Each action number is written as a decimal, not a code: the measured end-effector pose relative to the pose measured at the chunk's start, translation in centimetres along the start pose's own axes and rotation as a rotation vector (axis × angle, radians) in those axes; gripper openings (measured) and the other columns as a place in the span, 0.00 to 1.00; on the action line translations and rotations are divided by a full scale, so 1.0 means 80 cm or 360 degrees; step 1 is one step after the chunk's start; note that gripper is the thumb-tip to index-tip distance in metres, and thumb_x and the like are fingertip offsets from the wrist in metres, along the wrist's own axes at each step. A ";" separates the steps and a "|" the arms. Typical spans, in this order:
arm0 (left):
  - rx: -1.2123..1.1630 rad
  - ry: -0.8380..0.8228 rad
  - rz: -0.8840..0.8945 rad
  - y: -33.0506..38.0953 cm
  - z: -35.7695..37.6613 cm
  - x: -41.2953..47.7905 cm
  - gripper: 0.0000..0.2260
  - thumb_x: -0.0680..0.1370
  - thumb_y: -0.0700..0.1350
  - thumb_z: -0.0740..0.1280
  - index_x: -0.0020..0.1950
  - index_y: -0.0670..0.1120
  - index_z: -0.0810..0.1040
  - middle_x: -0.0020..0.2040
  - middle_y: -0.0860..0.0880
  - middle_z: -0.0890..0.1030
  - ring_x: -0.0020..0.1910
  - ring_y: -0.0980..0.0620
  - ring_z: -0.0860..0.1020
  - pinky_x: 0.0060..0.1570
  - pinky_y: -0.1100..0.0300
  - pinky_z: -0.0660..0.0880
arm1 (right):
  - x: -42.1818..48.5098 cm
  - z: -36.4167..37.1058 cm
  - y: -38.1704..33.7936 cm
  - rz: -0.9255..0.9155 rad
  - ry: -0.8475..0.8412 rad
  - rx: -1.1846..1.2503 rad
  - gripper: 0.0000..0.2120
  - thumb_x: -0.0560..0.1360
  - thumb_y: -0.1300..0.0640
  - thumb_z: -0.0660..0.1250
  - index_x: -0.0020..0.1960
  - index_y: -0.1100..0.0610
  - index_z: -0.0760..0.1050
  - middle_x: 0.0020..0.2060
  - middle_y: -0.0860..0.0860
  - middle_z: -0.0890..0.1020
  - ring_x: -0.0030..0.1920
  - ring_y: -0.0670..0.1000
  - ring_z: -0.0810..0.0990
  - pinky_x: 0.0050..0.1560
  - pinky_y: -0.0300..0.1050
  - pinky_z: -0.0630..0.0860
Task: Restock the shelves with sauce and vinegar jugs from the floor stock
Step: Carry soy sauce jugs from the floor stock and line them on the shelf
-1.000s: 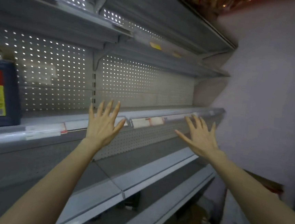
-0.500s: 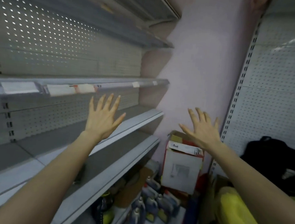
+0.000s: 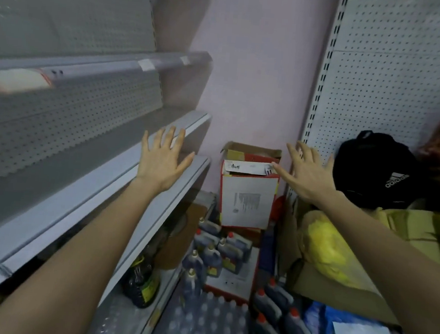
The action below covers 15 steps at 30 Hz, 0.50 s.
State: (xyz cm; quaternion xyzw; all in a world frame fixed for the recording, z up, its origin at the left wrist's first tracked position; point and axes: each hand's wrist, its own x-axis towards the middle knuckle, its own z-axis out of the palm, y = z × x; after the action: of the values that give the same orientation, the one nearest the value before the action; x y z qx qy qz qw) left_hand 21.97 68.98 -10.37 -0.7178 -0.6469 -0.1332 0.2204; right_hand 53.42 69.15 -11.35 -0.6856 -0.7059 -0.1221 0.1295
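Both hands hang in mid-air with palms turned away, fingers straight and fanned apart, gripping nothing. The left hand (image 3: 160,161) sits at ten o'clock of centre, in front of a shelf rail. The right hand (image 3: 306,174) sits at two o'clock, before the foot of the pegboard (image 3: 394,75), a white sheet dotted with small holes.

The shelves (image 3: 100,180) are grey painted metal: flat decks with rounded front rails and perforated back panels, running from eight o'clock up toward twelve.

The jugs (image 3: 228,253) stand on the floor at six o'clock. They are squarish plastic, dark inside, with red caps and red-yellow labels, clustered on a flattened white card. More of them stand at five o'clock. A round jug (image 3: 141,282) with a yellow label lies at seven o'clock under the lowest rail; blur makes it hard to tell whether it rests on a deck or the floor.

At centre an upright red-and-white cardboard carton (image 3: 247,196) stands with its flaps open against the matte pink wall (image 3: 248,76). A black fabric backpack (image 3: 373,169) sits at three o'clock, a crinkled yellow plastic bag (image 3: 326,245) at four. Shrink-wrapped clear bottles (image 3: 208,323) fill the bottom edge.
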 end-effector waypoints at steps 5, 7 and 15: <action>-0.0047 -0.0145 0.0094 -0.008 0.084 0.047 0.29 0.82 0.59 0.46 0.79 0.47 0.44 0.79 0.45 0.52 0.77 0.45 0.49 0.73 0.43 0.43 | 0.039 0.060 -0.012 0.0112 -0.0146 0.0026 0.37 0.76 0.30 0.45 0.78 0.49 0.45 0.78 0.52 0.49 0.77 0.56 0.49 0.71 0.69 0.44; -0.0053 -0.0239 0.0127 -0.014 0.118 0.060 0.29 0.81 0.59 0.44 0.79 0.48 0.43 0.79 0.45 0.51 0.77 0.45 0.49 0.73 0.43 0.43 | 0.051 0.088 -0.022 0.0144 -0.0232 0.0037 0.37 0.76 0.31 0.45 0.78 0.49 0.44 0.78 0.52 0.49 0.77 0.56 0.49 0.71 0.69 0.43; -0.0281 -0.0440 0.0180 -0.045 0.245 0.079 0.28 0.82 0.58 0.46 0.78 0.46 0.49 0.78 0.44 0.56 0.77 0.44 0.52 0.72 0.41 0.45 | 0.070 0.199 -0.067 0.0201 -0.0525 0.0033 0.37 0.75 0.30 0.44 0.78 0.47 0.45 0.78 0.51 0.49 0.77 0.57 0.50 0.71 0.69 0.45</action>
State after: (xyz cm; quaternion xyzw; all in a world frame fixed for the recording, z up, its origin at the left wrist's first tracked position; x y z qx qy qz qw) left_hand 17.43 84.28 -23.83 -0.7811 -0.6154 -0.0768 0.0724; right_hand 47.68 79.80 -24.30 -0.7379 -0.6743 0.0077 0.0262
